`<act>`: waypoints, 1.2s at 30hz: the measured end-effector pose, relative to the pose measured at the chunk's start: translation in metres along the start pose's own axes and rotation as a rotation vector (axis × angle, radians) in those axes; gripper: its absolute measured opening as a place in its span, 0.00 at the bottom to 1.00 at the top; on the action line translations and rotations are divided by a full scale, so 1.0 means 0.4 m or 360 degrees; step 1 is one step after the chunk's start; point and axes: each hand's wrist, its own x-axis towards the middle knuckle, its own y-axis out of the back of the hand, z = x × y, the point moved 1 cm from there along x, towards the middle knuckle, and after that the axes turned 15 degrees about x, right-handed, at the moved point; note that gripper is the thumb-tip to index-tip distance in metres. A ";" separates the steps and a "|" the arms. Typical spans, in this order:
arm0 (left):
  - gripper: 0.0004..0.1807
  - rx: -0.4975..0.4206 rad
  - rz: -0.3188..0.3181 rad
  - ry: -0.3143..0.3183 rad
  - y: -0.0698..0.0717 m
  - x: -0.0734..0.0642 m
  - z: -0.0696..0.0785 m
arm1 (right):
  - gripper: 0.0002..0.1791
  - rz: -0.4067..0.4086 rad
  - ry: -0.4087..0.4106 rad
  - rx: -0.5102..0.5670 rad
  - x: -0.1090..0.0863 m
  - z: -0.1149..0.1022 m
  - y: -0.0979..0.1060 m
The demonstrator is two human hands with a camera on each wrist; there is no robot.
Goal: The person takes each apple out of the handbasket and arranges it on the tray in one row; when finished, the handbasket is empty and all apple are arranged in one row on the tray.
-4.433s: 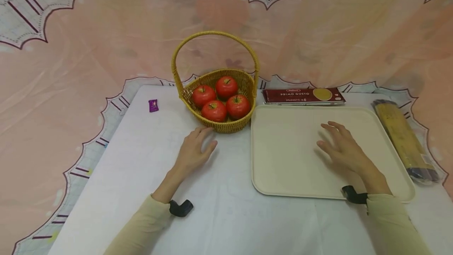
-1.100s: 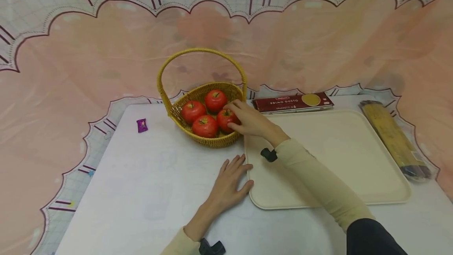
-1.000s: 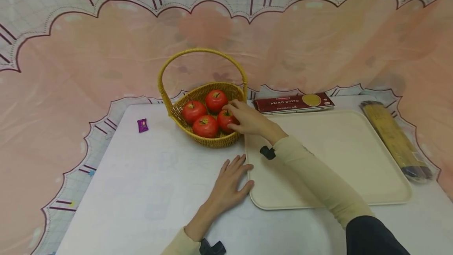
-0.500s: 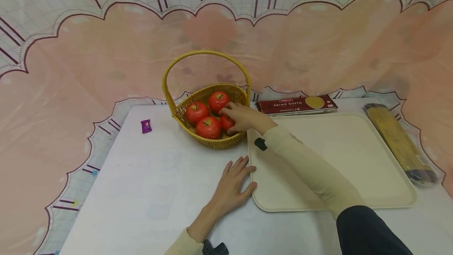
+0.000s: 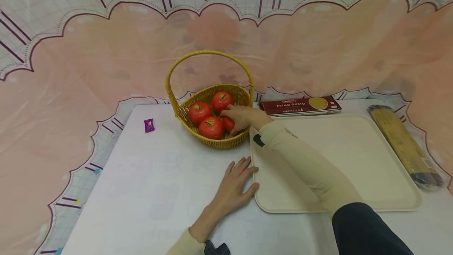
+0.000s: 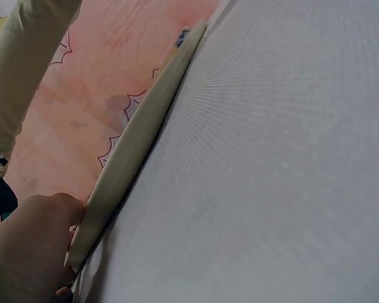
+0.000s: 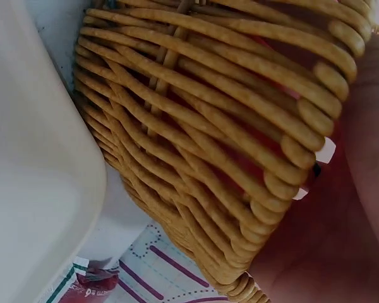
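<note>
A yellow wicker basket (image 5: pixel 203 137) with a tall handle stands at the back of the table and holds several red tomatoes (image 5: pixel 211 128). My right hand (image 5: pixel 244 118) reaches over its right rim, with fingers and thumb curled round the rightmost tomato (image 5: pixel 228 123), which is mostly covered. In the right wrist view the basket's woven side (image 7: pixel 196 126) fills the middle, and the palm (image 7: pixel 328 227) lies beyond the rim. My left hand (image 5: pixel 233 186), fingers spread and fairly straight, touches the left edge of the cream tray (image 5: pixel 339 160); the left wrist view shows it against the tray's side (image 6: pixel 136 142).
Behind the tray lies a dark red spaghetti box (image 5: pixel 301 106). A clear bag of spaghetti (image 5: pixel 403 145) lies along the tray's right side. One small purple wrapped sweet (image 5: pixel 149 125) is left of the basket. My right forearm (image 5: pixel 308 164) crosses above the tray.
My right hand came from above the tray to the basket, then sank deeper round the rightmost tomato. My left hand moved from before the basket to the tray's left edge and stays there.
</note>
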 end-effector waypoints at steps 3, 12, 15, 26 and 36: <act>0.22 -0.0008 -0.0004 0.0001 0.002 0.000 0.002 | 0.38 0.0000 0.0014 -0.0009 0.004 0.003 -0.002; 0.22 0.0011 -0.0037 0.0016 0.000 0.002 0.003 | 0.34 0.0009 0.0072 -0.0052 0.004 0.009 0.000; 0.22 0.0007 -0.0042 0.0017 -0.001 0.002 0.002 | 0.33 0.0028 0.0086 -0.0065 0.003 0.010 0.000; 0.22 0.0008 -0.0032 0.0025 0.001 0.004 0.002 | 0.32 0.0120 0.0091 -0.0034 -0.013 0.001 0.007; 0.22 -0.0005 -0.0049 0.0037 -0.002 0.002 0.003 | 0.38 0.0247 0.0106 0.0078 -0.035 0.005 0.005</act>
